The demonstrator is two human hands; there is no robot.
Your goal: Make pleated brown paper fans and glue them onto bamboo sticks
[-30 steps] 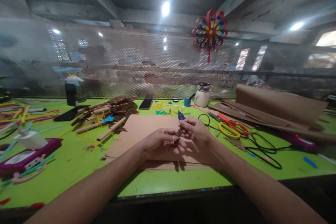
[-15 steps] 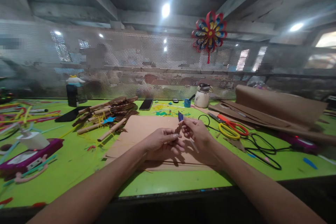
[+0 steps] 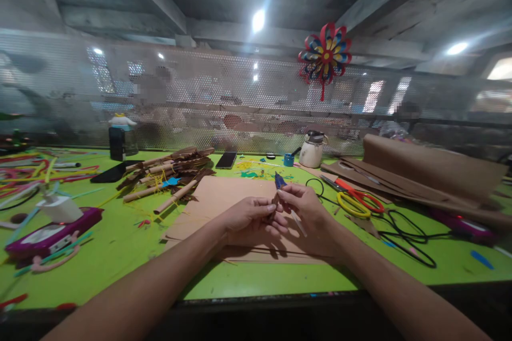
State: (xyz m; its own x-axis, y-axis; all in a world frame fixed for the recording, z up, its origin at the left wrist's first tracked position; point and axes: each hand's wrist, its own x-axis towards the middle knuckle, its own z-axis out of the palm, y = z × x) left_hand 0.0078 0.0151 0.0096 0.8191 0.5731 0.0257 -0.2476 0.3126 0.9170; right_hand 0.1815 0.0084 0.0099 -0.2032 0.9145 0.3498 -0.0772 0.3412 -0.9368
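Observation:
Above brown paper sheets (image 3: 224, 192), my hands come together over a small folded strip of brown paper (image 3: 274, 209). My left hand (image 3: 256, 216) pinches it between thumb and index finger, the other fingers loosely curled below. My right hand (image 3: 298, 201) has thumb and fingertips closed at the strip's upper end. Just beyond the right fingertips shows the blue front of a tool (image 3: 279, 180), mostly hidden by that hand. A whitish stick (image 3: 298, 222) sticks out below the same hand. I cannot tell whether both belong to one glue gun.
Left of the sheets lie rolled brown paper pieces (image 3: 176, 196) tangled with yellow strands. To the right are orange-handled scissors (image 3: 356, 195), yellow-handled scissors (image 3: 352, 206), a black cord (image 3: 416, 234) and stacked brown paper (image 3: 432, 170). A purple power strip (image 3: 56, 234) sits at far left.
The brown strip stands less upright and more of it is covered by my fingers. My right fingertips have come slightly lower on it. The whole view has shifted a little.

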